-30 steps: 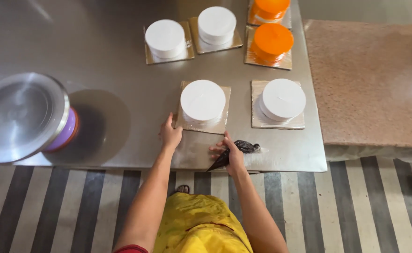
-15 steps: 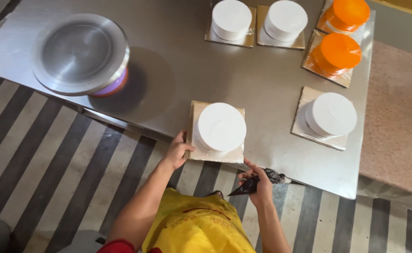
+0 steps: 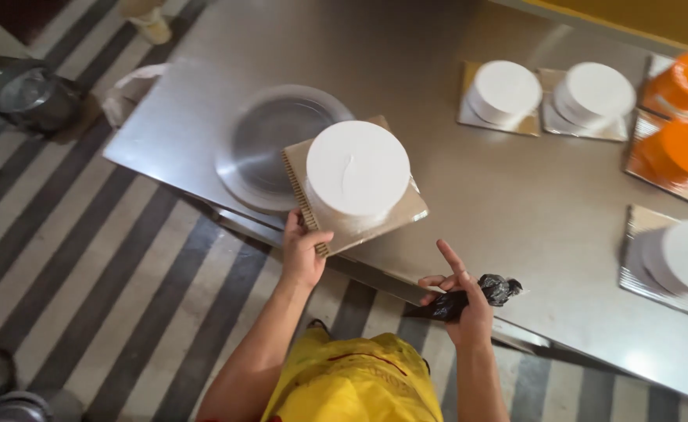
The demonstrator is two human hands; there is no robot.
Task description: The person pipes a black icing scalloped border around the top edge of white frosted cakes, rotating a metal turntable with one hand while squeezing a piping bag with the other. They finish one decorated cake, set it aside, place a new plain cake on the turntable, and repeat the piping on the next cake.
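Cake: a round white frosted cake sits centred on a square brown corrugated cardboard base, which we hold partly over the round silver metal turntable on the steel surface.
Left hand: our left hand has its grip clamped on the near corner of the cardboard base, thumb on top and fingers under the edge.
Right hand: our right hand has its grip closed around a dark piping bag, with the index finger pointing up and free; it hovers over the near edge of the surface.
Tilt: the base looks angled, its left corner over the turntable, its right corner toward the bare surface.
Doing it well: we judge that a one-corner hold lets the board sag, so keeping it level and low matters; the frosting on the side is close to our thumb and should stay untouched.
Centring: we judge the cake should land with its middle over the middle of the turntable, or it will wobble when spun.
Around: two more white cakes on boards lie further back, two orange ones at the far right, another white one at the right edge.
Floor: striped grey and cream floor below.
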